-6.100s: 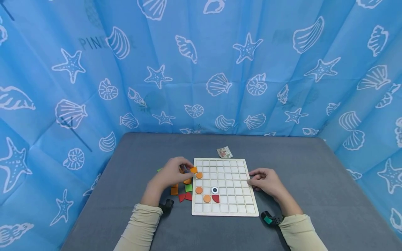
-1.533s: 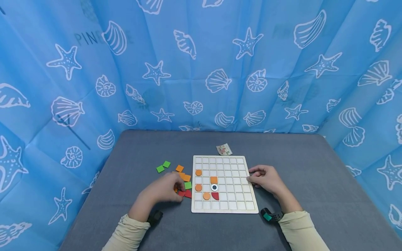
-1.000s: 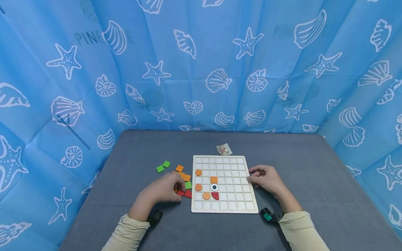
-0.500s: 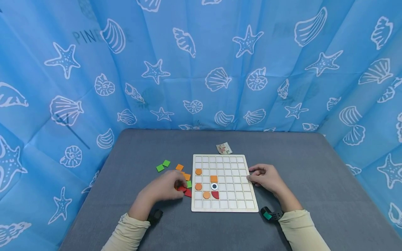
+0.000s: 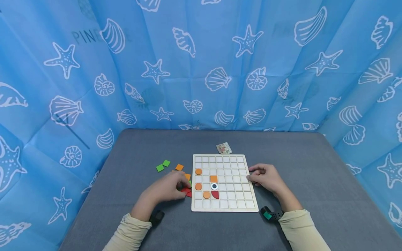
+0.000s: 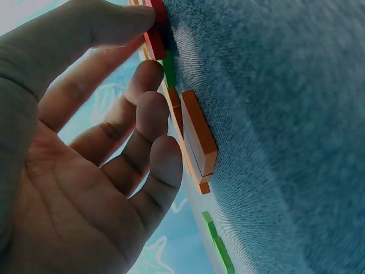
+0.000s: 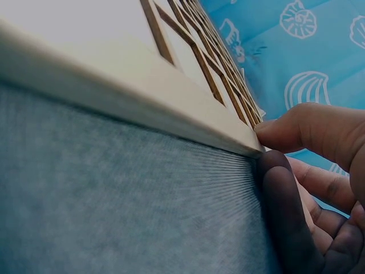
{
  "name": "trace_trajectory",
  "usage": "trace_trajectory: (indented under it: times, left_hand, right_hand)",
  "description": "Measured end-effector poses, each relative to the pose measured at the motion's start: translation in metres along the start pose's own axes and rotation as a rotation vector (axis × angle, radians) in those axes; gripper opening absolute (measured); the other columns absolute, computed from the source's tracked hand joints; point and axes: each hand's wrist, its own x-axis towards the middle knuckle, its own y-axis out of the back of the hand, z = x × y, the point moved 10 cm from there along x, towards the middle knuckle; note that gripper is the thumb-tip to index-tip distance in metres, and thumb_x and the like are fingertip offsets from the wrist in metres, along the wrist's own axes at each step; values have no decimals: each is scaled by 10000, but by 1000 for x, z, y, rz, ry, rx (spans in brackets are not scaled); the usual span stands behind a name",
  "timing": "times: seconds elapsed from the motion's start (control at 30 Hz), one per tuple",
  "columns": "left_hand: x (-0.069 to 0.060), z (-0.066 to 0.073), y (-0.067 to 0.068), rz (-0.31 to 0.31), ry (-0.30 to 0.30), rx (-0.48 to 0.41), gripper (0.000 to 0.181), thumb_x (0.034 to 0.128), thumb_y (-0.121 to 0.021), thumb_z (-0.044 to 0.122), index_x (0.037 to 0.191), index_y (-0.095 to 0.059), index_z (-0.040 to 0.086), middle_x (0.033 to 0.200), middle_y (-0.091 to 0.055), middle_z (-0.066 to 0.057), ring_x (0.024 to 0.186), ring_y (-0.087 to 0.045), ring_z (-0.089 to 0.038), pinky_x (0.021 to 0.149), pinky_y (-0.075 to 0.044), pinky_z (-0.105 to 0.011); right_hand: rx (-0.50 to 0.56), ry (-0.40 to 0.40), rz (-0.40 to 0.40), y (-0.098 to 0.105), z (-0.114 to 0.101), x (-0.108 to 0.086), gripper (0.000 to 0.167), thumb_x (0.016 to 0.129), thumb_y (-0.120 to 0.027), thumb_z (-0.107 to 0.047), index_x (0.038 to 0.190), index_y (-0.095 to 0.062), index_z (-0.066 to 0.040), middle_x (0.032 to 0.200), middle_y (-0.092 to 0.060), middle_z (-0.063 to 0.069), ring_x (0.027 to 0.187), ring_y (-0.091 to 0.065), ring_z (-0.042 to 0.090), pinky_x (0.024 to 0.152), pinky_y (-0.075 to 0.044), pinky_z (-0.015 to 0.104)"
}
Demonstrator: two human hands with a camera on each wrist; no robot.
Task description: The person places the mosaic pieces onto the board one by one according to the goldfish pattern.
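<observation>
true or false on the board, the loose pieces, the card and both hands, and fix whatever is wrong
1. Three orange discs sit on the board. True.
2. The orange square on the board lies nearer the person than the black-and-white disc. False: it lies in the next cell beyond that disc.
3. The right hand touches the board with its thumb. True.
4. The small patterned card lies on the board. False: it lies on the table, past the board's far edge.
5. The left hand touches a loose red piece with its thumb. True.
6. The loose green pieces lie right of the board. False: they lie to its left.
</observation>
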Motion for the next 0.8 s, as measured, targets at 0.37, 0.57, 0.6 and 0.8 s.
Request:
trace_trajectory:
  times: [0.37,0.57,0.6,0.8]
  left_hand:
    - [1,-10,4,51,62,70,256,859,-896,325,800,-689,186,737,-608,46,655,-503,-62,618,-427,-257]
    - [1,-16,2,47,101,95,291,854,-903,338,722,-668,228,656,-541,110,604,-473,-45,580,-402,-246]
    - [1,-16,2,48,101,94,280,855,-903,332,730,-674,231,664,-552,110,611,-483,-46,584,-412,-249]
    - [2,-14,3,42,96,82,208,873,-890,300,776,-717,235,705,-607,118,646,-540,-49,619,-469,-257]
  right_hand:
    - [5,4,0,0,-1,0,382,943,-782,-106,1264,-678,74,882,-766,80,751,-702,139,665,-602,291]
    - [-4,2,4,0,0,-1,380,942,-782,-107,1261,-680,73,883,-767,83,750,-701,135,663,-602,288]
    - [-4,2,5,0,-1,-1,379,942,-783,-107,1260,-681,73,884,-767,85,750,-701,135,662,-602,288]
    - [1,12,5,1,-2,-1,375,941,-781,-103,1254,-681,77,885,-765,89,749,-700,131,659,-601,286]
